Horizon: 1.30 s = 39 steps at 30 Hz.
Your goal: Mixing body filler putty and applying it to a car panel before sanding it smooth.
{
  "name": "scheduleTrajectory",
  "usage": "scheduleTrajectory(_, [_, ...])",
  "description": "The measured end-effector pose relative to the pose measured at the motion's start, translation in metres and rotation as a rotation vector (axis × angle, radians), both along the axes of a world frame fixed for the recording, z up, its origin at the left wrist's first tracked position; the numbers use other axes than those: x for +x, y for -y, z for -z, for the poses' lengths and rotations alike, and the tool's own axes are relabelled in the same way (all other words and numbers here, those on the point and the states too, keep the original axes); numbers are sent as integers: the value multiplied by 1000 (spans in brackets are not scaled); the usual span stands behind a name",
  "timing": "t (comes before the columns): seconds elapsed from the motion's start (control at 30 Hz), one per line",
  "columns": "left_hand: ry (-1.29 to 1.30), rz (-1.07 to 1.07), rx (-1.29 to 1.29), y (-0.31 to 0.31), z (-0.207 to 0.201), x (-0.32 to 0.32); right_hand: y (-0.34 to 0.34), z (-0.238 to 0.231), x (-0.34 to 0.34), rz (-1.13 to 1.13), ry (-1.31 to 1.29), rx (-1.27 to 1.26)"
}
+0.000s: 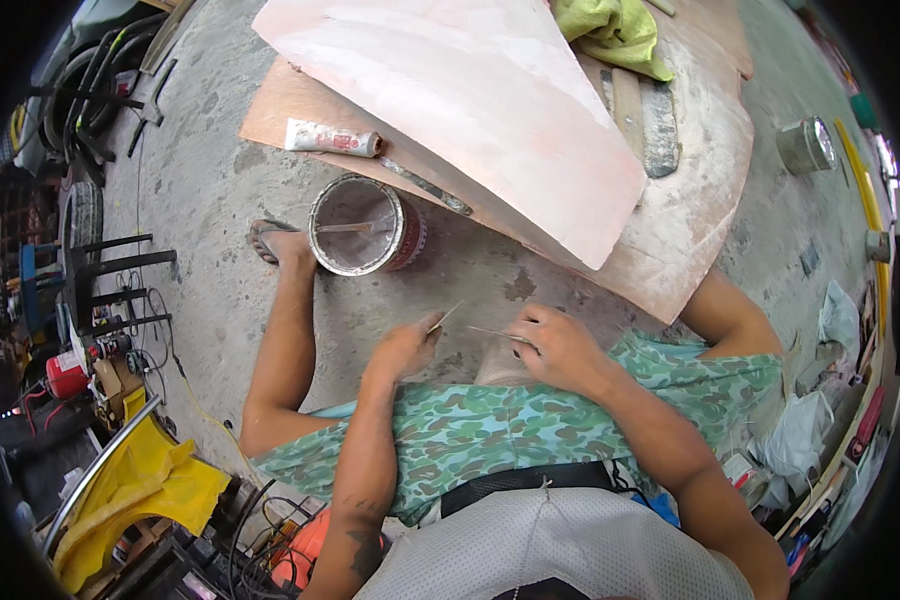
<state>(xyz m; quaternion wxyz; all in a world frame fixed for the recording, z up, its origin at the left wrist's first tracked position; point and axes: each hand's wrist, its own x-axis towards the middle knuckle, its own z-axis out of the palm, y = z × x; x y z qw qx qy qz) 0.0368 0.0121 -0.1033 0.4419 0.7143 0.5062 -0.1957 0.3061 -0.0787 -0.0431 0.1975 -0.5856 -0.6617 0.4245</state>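
Note:
My left hand [407, 347] is closed around a thin flat scraper [450, 316], its blade pointing up and to the right. Facing it, my right hand [555, 345] grips a second thin scraper [498, 333], with the blade reaching left toward the first. The two blades are close but apart, over the floor between my legs. Beyond my left hand stands an open round can [406, 235] with greyish smears inside and a stick [344, 228] across it. A large panel [470, 110] coated pale pink and white lies farther out on a brown board [260, 105].
A white tube [332, 137] and a smeared narrow spatula [425, 188] lie on the board beside the panel. At its far right are a green cloth [615, 35] and a flat smeared strip [660, 130]. A metal can [806, 146] stands right; a yellow panel [145, 490] lies lower left.

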Motion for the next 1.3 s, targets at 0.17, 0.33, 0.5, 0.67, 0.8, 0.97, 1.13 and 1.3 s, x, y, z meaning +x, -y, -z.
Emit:
scheduleTrajectory(0.17, [-54,12,-5,2,-2,3,0,-3,3,12,39,-23])
scheduleTrajectory(0.33, [-19,72,-155,6,15,-5,-1,-4,-1,7,42,13])
scheduleTrajectory(0.5, [2,79,-150,-3,4,3,1,-2,2,-4,61,24])
scheduleTrajectory(0.67, [-39,82,-172,-3,-4,1,0,-3,-3,3,61,34])
scheduleTrajectory(0.8, [-33,67,-101,2,3,-2,-1,-1,-3,10,61,38])
scheduleTrajectory(0.97, [-33,104,-25,-3,8,-7,-2,2,-4,-2,47,5])
scheduleTrajectory(1.13, [376,-281,-240,-10,-30,23,4,3,6,-18,66,-93])
scheduleTrajectory(1.3, [967,-913,-581,10,-8,12,5,5,2,31,-118,-141])
